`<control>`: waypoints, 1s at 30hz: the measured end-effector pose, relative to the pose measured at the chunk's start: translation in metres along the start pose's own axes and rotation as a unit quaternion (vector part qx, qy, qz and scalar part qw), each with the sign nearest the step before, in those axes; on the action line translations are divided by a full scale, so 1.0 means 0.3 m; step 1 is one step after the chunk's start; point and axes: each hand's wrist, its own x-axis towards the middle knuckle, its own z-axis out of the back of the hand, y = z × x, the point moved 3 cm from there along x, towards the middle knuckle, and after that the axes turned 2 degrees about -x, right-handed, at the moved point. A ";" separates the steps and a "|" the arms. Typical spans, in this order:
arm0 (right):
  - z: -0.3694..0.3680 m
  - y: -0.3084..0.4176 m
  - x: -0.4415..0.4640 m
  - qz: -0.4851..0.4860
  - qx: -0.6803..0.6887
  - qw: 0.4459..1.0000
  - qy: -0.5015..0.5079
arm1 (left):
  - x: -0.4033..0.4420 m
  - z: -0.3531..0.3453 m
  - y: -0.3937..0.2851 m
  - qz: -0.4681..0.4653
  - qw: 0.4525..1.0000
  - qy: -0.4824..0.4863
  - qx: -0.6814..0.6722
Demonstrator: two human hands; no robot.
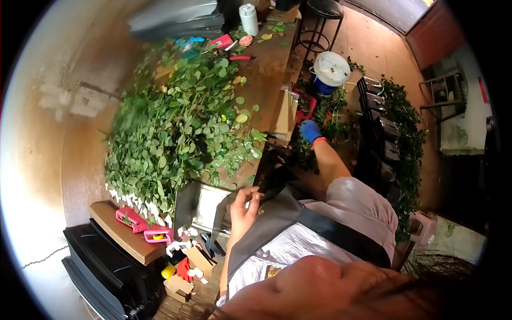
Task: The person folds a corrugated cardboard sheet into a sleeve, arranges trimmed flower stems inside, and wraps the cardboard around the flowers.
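Reaching beside leafy stems (337, 128), right hand (310, 130) is gloved, grip indeterminable; left hand (243, 208) is released, fingers half-curled.

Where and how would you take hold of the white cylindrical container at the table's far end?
Probably around its mid-body, coming from the picture's right: the white cylindrical container stands upright with fairly straight sides to wrap around, and a glossy dark-grey stack lies close on its left.
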 end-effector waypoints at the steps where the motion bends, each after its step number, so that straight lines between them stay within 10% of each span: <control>1: 0.008 0.023 -0.083 -0.026 0.059 0.998 -0.018 | 0.019 0.013 0.026 0.033 0.999 0.006 -0.042; 5: 0.280 0.234 -0.216 0.008 -0.141 0.971 -0.196 | 0.288 -0.213 0.109 0.089 0.985 0.042 -0.144; 10: 0.014 0.495 -0.396 0.032 -0.160 0.986 -0.040 | 0.370 -0.426 0.117 -0.002 0.981 0.184 -0.059; 16: -0.193 0.408 -0.192 0.009 -0.249 0.963 -0.104 | 0.305 -0.474 0.079 -0.006 0.965 0.249 0.079; 23: 0.035 0.312 -0.209 0.102 -0.238 0.951 -0.166 | 0.346 -0.341 0.259 0.201 0.963 0.108 -0.143; 25: 0.215 0.278 -0.361 0.041 0.061 0.996 -0.046 | 0.424 -0.345 0.285 0.264 0.931 0.103 -0.229; 29: 0.638 0.247 -0.788 -0.074 0.122 0.990 -0.022 | 0.606 -0.350 0.535 0.414 0.845 -0.049 -0.334; 30: 0.744 0.202 -0.875 0.114 -0.096 0.989 -0.001 | 0.649 -0.340 0.604 0.411 0.840 -0.057 -0.350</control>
